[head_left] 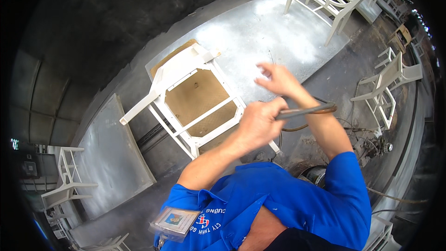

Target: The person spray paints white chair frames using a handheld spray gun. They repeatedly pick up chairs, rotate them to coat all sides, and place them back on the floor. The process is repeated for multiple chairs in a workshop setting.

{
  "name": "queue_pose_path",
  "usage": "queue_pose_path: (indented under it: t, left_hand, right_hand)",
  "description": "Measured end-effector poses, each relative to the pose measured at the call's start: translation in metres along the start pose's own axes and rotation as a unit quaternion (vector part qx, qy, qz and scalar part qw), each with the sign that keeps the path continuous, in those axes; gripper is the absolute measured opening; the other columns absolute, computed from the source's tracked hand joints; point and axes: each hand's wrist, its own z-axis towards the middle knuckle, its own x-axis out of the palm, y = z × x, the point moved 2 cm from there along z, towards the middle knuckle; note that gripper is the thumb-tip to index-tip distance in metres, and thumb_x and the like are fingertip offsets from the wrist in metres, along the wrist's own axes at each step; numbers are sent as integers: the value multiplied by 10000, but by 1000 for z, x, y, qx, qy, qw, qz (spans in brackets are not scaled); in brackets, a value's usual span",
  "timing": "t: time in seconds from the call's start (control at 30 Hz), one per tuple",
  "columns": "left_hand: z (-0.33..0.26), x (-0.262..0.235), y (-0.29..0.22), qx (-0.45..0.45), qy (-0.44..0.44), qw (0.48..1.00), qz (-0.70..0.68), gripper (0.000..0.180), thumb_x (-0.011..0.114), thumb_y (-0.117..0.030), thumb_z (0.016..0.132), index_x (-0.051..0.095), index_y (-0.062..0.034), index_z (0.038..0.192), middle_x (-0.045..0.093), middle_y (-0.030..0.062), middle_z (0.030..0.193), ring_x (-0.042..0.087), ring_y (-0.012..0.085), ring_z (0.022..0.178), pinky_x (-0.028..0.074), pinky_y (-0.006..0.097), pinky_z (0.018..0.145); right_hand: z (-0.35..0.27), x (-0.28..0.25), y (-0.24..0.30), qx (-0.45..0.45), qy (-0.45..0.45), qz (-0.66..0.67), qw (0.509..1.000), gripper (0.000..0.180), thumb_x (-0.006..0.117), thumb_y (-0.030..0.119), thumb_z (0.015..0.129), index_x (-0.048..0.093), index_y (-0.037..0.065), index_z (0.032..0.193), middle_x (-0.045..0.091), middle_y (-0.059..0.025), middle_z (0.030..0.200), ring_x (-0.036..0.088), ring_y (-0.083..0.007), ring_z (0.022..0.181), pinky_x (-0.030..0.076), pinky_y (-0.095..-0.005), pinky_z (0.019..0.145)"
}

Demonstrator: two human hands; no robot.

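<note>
White primer coats the chair frame lying tipped on the brown board just ahead of you, its seat opening bare. Your left hand is closed around the dark hose while your right hand hovers open-fingered; you seem between passes, so next steady the hose clear of the frame.

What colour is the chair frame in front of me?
White, seen in the head view: chair frame.

Floor: grey, dusted white at frame centre. On it: brown board bearing white chair frame; further white chair frames upper right, right, lower left.
</note>
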Motion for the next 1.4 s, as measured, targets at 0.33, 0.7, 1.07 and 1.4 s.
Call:
queue_pose_path:
  t: [0.33,0.7,1.07,1.4]
  left_hand:
    - [-31,99,-79,-38,208,972,-102,330,821,-296,855,669,-38,994,678,180,744,691,383,735,508,476,671]
    - [-71,141,-86,-12,442,894,-72,315,814,-296,828,692,-61,998,726,186,859,702,404,875,536,506,765]
    - [-118,198,12,23,621,778,-89,217,750,-146,833,659,-70,1016,705,160,907,675,378,942,517,480,842]
    - [-205,246,166,9,549,835,-16,273,721,9,782,587,-84,1001,638,123,1054,602,364,1113,493,444,982]
  right_hand:
    - [-149,124,-235,403,147,-177,886,703,844,265,772,543,41,1367,636,-281,1323,645,-410,1221,540,-473,1023]
    - [-383,184,-329,625,137,12,769,374,687,77,827,624,-3,1187,649,-267,1157,678,-417,960,590,-516,788]
    - [-442,203,-314,604,-357,477,530,375,536,-30,835,521,-29,1209,566,-172,1057,589,-256,803,567,-399,524]
    - [-481,54,-195,422,-590,354,590,732,649,123,893,382,102,1574,643,-92,1165,600,-169,918,502,-304,560]
